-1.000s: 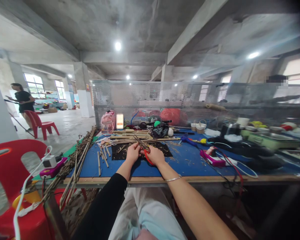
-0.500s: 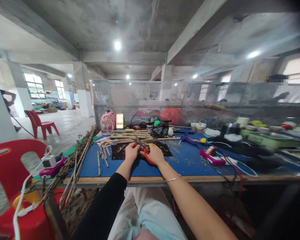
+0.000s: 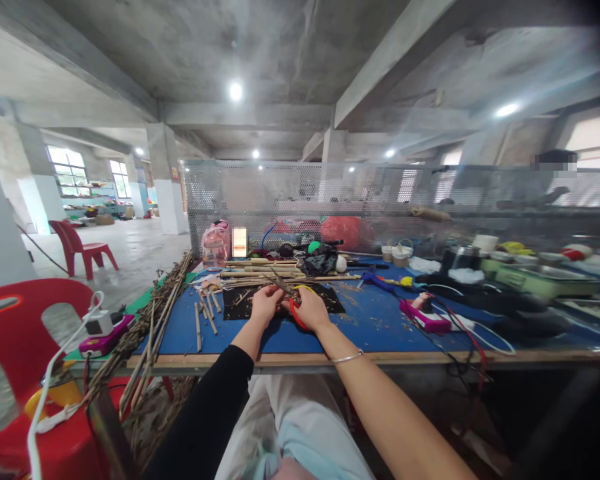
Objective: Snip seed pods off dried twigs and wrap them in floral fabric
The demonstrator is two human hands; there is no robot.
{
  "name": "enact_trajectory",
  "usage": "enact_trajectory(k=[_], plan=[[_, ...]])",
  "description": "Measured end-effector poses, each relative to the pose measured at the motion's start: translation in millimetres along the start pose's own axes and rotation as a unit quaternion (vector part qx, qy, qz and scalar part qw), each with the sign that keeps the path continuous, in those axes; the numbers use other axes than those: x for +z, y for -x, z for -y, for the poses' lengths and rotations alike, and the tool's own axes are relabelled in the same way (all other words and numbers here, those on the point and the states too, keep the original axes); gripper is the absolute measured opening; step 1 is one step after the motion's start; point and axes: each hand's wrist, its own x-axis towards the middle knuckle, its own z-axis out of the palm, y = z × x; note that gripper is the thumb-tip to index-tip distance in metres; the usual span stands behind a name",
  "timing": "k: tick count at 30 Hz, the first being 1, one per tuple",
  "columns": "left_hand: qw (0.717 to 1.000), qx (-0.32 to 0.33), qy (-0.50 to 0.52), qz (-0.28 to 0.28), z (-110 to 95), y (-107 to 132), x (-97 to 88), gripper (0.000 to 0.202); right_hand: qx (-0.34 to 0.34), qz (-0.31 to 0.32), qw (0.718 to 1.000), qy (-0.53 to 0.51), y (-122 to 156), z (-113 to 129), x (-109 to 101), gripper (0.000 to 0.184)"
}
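Note:
My right hand [image 3: 310, 308] is wrapped round the handles of a pair of scissors [image 3: 281, 281] over the middle of the table. Their loops are red and yellow, and the parted metal blades point up and left. Close beside the blades, my left hand [image 3: 266, 303] is closed with fingertips pinched; what it holds is too small and hidden to make out. Beneath both hands lies a black mat [image 3: 333, 300] strewn with pale chips. Several short cut sticks [image 3: 207, 310] are scattered on the blue tabletop left of the mat.
Long stalks [image 3: 167, 303] hang over the table's left edge. Behind the mat lie more sticks [image 3: 263, 265], a lit phone [image 3: 239, 242] and a pink bag [image 3: 215, 241]. A magenta power strip [image 3: 425, 319] with cables sits at right. A red chair [image 3: 45, 300] stands at left.
The scissors' blades show more widely parted above my left fingers. Both hands have hardly shifted. A person's arm at the far left edge has gone out of view.

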Motion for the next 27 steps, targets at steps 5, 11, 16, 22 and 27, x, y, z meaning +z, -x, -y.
enact_trajectory(k=[5,11,16,22,27], plan=[[1.000,0.000,0.015,0.010,-0.7,0.4,1.6,0.033,0.042,0.049,0.998,-0.003,1.1,1.3,-1.8,0.052],[1.000,0.005,0.012,0.007,2.2,-2.8,-0.1,0.032,0.040,0.055,0.998,-0.004,1.6,3.1,-4.8,0.057],[1.000,0.001,-0.004,-0.009,3.3,-4.2,-2.2,0.036,0.056,0.069,0.996,-0.007,1.8,3.7,-6.1,0.058],[0.999,-0.003,-0.025,-0.024,2.4,-3.5,-2.5,0.039,0.058,0.078,0.995,0.003,2.0,4.5,-7.1,0.057],[0.998,0.010,-0.037,-0.043,1.7,-4.1,-3.3,0.036,0.062,0.071,0.995,0.017,2.8,5.7,-6.7,0.056]])
